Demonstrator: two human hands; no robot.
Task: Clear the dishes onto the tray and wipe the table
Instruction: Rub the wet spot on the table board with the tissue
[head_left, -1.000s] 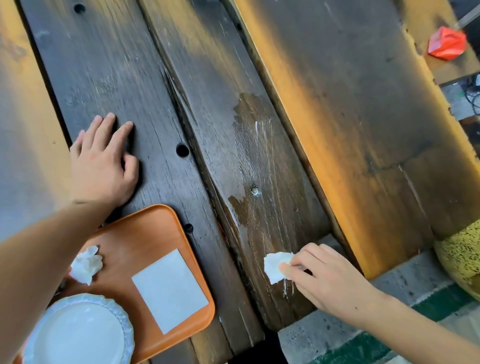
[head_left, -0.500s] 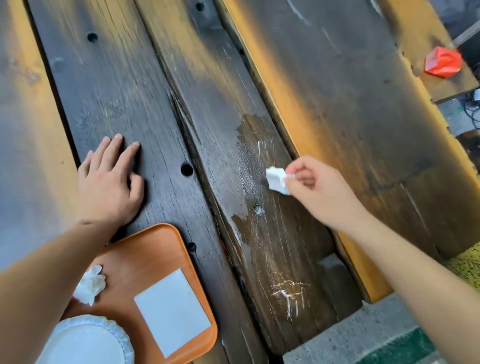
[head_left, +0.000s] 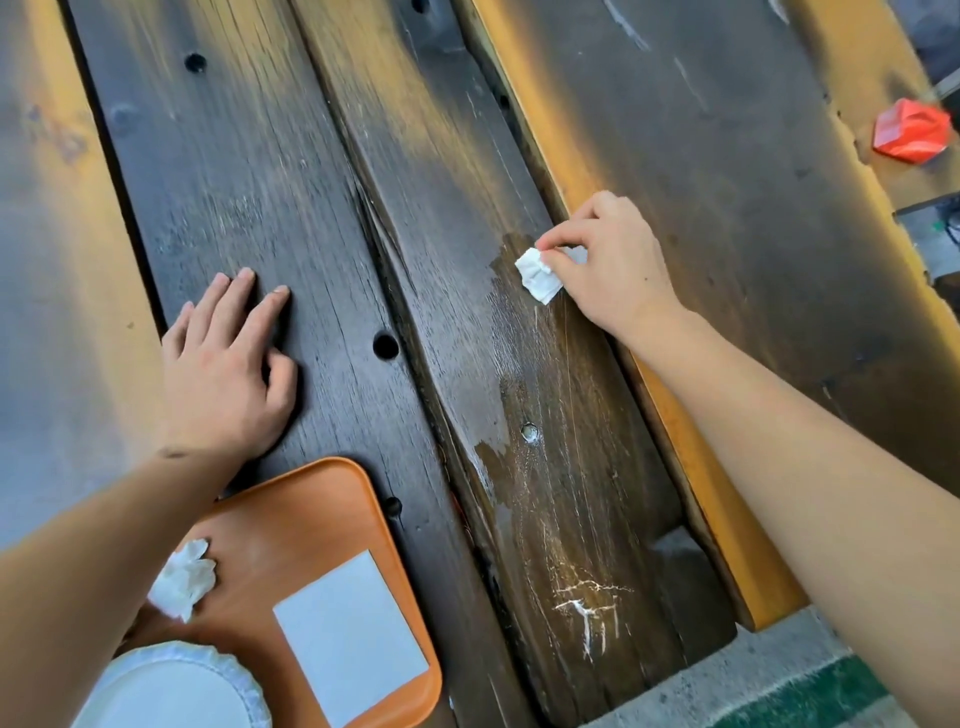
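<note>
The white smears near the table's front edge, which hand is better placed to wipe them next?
Right. The right hand already pinches the tissue on the same plank as the white smears. The left hand lies flat, empty, by the tray.

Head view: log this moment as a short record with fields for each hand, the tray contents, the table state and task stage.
left hand: flat on the table, fingers straight, holding nothing
right hand: pinches a tissue against the wet patch
tray: holds a plate, a crumpled napkin and a flat white sheet
table state: white streaks near the close edge
stage: dishes on tray, wiping under way
other: red object at far right
</note>
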